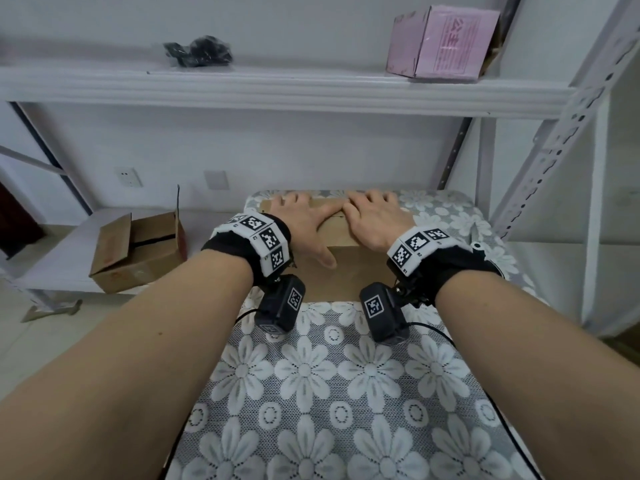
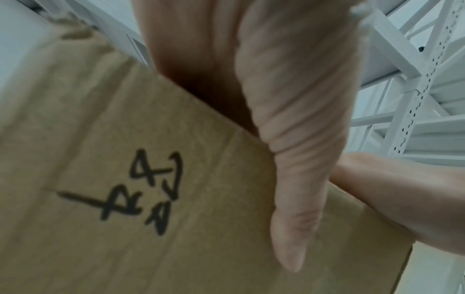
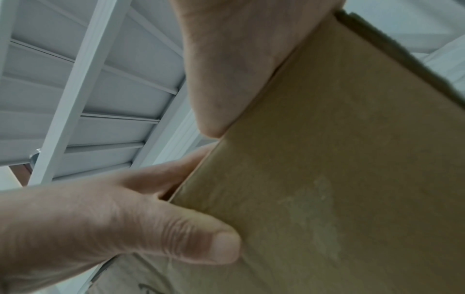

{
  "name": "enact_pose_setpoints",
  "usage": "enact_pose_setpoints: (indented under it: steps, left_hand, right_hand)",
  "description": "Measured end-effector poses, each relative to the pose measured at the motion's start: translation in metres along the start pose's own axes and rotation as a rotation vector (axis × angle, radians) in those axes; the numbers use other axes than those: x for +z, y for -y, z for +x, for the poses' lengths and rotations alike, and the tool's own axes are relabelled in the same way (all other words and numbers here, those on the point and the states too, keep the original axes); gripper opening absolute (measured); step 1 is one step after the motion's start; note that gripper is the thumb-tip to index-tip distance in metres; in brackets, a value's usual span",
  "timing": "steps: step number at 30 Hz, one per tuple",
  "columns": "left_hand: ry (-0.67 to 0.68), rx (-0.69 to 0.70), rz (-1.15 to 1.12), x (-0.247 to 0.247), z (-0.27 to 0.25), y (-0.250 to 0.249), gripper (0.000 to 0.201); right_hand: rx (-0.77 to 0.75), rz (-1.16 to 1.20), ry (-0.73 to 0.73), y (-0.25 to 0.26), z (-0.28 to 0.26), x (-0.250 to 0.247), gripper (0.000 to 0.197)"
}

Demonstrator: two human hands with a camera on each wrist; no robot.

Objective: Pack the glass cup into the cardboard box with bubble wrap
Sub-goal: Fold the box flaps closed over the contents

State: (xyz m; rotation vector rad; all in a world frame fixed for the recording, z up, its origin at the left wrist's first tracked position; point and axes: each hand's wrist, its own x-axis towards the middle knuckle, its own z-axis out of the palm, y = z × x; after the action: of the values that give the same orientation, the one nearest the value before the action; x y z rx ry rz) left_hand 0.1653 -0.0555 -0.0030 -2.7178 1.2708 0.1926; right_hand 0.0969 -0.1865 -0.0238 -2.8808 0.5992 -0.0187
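Both hands lie flat, fingers straight, on the closed top flaps of the brown cardboard box (image 1: 343, 268), which sits at the far end of a table under a grey cloth with white lace flowers (image 1: 346, 393). The left hand (image 1: 304, 220) drops its thumb over the near face; the right hand (image 1: 375, 220) presses beside it, index fingers almost meeting at the flap seam. The glass cup and bubble wrap are out of sight. Left of the table, an open brown carton (image 1: 138, 251) rests on a low white shelf. On the upper white metal shelf (image 1: 277, 91) stand a pink box (image 1: 445, 43) and a crumpled black bag (image 1: 199, 51).
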Motion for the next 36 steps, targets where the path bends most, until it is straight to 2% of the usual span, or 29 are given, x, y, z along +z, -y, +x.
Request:
enact_pose_setpoints:
  steps: [3,5,12,16,20,23,27,30,33,36]
  left_hand:
    - [-0.025,-0.001,0.003,-0.003,-0.007,-0.002,0.113]
    - [-0.043,0.002,0.013,-0.005,-0.012,-0.007,0.111]
    - [-0.055,0.051,0.054,-0.011,-0.016,-0.028,0.11]
    - [0.002,0.046,0.045,-0.009,-0.011,-0.028,0.111]
    - [0.031,0.067,0.023,-0.003,-0.01,-0.028,0.108]
    - [0.022,0.091,0.013,0.001,-0.012,-0.028,0.104]
    - [0.002,0.1,-0.001,0.005,-0.015,-0.029,0.103]
    - [0.002,0.091,-0.019,0.006,-0.018,-0.033,0.101]
    - [-0.004,0.087,-0.043,0.006,-0.017,-0.036,0.099]
    - [-0.011,0.087,-0.047,0.008,-0.021,-0.037,0.099]
  right_hand:
    - [-0.004,0.067,-0.041,0.004,-0.017,-0.013,0.047]
    - [0.004,0.101,-0.075,0.001,-0.025,-0.016,0.042]
    - [0.013,0.062,-0.057,-0.013,-0.048,-0.023,0.046]
    - [0.059,0.029,-0.053,-0.021,-0.037,-0.007,0.073]
    - [0.112,0.048,-0.001,-0.019,-0.042,-0.013,0.053]
    - [0.095,0.048,-0.008,-0.021,-0.04,-0.012,0.054]
    - [0.08,0.014,0.014,-0.025,-0.033,-0.005,0.07]
    - [0.12,-0.004,0.036,-0.024,-0.033,-0.01,0.055]
    - [0.145,0.01,0.086,-0.022,-0.032,-0.013,0.053]
    - [0.137,0.005,0.076,-0.022,-0.035,-0.013,0.053]
